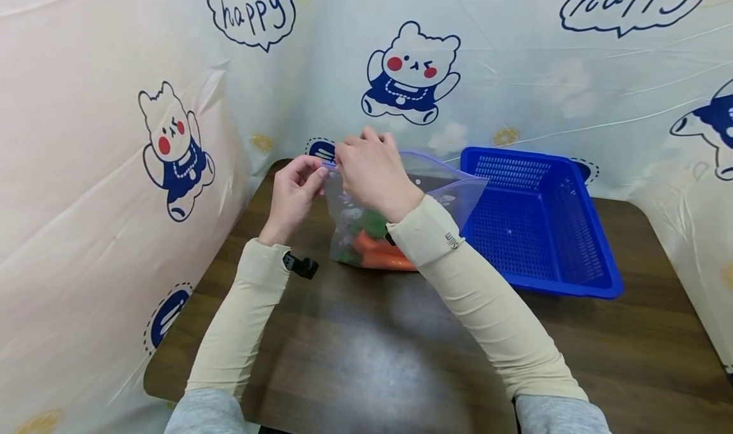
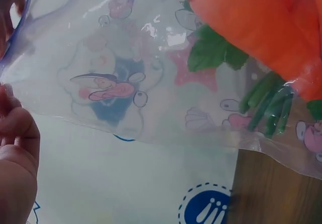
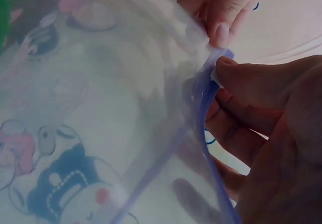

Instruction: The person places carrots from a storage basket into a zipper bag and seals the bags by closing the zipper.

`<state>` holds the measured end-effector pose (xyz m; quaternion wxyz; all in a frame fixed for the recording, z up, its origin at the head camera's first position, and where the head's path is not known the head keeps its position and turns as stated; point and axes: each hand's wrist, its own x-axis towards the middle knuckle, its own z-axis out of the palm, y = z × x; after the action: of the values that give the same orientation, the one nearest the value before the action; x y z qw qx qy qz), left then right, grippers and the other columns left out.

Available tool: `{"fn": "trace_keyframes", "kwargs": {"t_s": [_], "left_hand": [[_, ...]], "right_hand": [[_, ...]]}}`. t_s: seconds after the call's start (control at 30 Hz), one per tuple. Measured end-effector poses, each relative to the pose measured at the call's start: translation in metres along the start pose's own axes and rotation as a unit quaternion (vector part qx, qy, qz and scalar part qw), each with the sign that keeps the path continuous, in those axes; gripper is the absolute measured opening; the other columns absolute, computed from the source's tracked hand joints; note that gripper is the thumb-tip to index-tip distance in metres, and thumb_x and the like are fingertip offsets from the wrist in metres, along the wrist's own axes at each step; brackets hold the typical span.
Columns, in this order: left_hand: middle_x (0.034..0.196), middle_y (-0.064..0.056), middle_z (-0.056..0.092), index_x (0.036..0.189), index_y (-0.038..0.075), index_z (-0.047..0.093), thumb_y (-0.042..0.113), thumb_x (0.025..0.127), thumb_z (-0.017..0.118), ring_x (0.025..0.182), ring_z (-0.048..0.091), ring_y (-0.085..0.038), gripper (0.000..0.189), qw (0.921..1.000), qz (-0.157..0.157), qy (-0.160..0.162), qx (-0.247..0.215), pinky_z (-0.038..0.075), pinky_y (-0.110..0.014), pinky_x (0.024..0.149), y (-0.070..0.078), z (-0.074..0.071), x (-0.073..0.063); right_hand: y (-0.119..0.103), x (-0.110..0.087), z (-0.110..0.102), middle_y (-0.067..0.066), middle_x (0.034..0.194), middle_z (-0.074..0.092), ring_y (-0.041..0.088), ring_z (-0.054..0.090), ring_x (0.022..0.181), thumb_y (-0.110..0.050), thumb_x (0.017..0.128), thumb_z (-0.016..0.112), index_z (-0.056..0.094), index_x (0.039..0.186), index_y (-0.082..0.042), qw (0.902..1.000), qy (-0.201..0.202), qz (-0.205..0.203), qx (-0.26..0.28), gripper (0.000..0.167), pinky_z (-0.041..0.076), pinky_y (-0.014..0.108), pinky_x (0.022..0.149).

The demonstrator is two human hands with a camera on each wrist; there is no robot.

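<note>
A clear zip bag [image 1: 466, 195] with a purple seal strip stands on the table, its mouth gaping on the right side. Inside lie orange carrots [image 1: 386, 260] and green leafy pieces [image 2: 216, 50]; a bundle of green stalks [image 2: 269, 100] also shows through the film. At the bag's left top corner, my left hand [image 1: 293, 192] pinches the edge between thumb and fingers. Right beside it, my right hand [image 1: 375, 170] grips the seal strip [image 3: 206, 103], thumb on one side and curled fingers on the other. In the head view, the right hand hides part of the bag.
A blue plastic basket [image 1: 592, 230] with perforated walls stands to the right of the bag, close to it. The brown wooden table [image 1: 355, 357] runs back to a printed cloth [image 1: 515, 71] hanging behind and at the left.
</note>
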<state>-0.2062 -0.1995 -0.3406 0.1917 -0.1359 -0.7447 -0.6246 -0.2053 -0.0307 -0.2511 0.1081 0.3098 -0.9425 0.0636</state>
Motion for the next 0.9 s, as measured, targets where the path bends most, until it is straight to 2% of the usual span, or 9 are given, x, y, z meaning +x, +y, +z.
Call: {"fn": "trace_keyframes", "kwargs": {"t_s": [0.2,0.3,0.43,0.6,0.8,0.9], "left_hand": [[0.068,0.004,0.052,0.096,-0.004,0.060,0.011,0.093,0.062,0.057,0.046,-0.019,0.016,0.9992,0.003,0.041,-0.006,0.043,-0.022,0.052,-0.004,-0.005,0.001],[0.068,0.005,0.053,0.090,0.007,0.063,0.009,0.093,0.062,0.058,0.046,-0.020,0.003,0.9977,-0.006,0.064,-0.020,0.043,-0.021,0.052,-0.006,-0.009,0.002],[0.070,0.004,0.054,0.084,0.020,0.063,0.009,0.093,0.062,0.059,0.046,-0.016,0.014,0.9949,-0.028,0.090,-0.034,0.043,-0.019,0.054,-0.010,-0.013,0.003],[0.074,0.003,0.056,0.085,0.016,0.063,0.013,0.093,0.063,0.061,0.048,-0.010,0.009,0.9918,-0.052,0.108,-0.043,0.043,-0.021,0.055,-0.015,-0.017,0.005],[0.075,0.002,0.056,0.086,0.014,0.064,0.015,0.093,0.063,0.062,0.048,-0.012,0.007,0.9854,-0.078,0.140,-0.057,0.043,-0.021,0.055,-0.017,-0.024,0.006],[0.076,0.002,0.056,0.087,0.014,0.065,0.016,0.092,0.064,0.063,0.048,-0.013,0.005,0.9853,-0.082,0.139,-0.054,0.043,-0.021,0.056,-0.017,-0.026,0.007]], "right_hand": [[0.007,-0.003,0.000,-0.004,0.109,0.068,0.021,0.047,0.102,-0.027,0.097,0.055,0.068,0.105,-0.020,0.9998,-0.001,0.006,-0.021,0.017,0.037,0.042,0.092],[0.016,-0.006,-0.002,-0.005,0.109,0.068,0.021,0.047,0.101,-0.025,0.097,0.055,0.068,0.103,-0.021,0.9998,-0.006,0.014,-0.015,0.015,0.036,0.042,0.091],[0.030,-0.012,-0.003,-0.006,0.108,0.068,0.021,0.046,0.102,-0.024,0.097,0.053,0.067,0.100,-0.020,0.9992,-0.019,0.036,-0.001,0.015,0.035,0.043,0.092],[0.047,-0.019,-0.003,-0.004,0.105,0.067,0.023,0.046,0.106,-0.024,0.098,0.052,0.066,0.100,-0.019,0.9980,-0.030,0.054,0.014,0.015,0.035,0.046,0.095],[0.068,-0.028,-0.003,-0.001,0.107,0.069,0.025,0.047,0.107,-0.023,0.098,0.052,0.068,0.100,-0.017,0.9969,-0.030,0.070,0.020,0.017,0.035,0.047,0.094],[0.079,-0.035,-0.005,0.000,0.107,0.070,0.026,0.047,0.106,-0.021,0.097,0.052,0.069,0.100,-0.016,0.9962,-0.028,0.080,0.021,0.018,0.036,0.049,0.095]]}}
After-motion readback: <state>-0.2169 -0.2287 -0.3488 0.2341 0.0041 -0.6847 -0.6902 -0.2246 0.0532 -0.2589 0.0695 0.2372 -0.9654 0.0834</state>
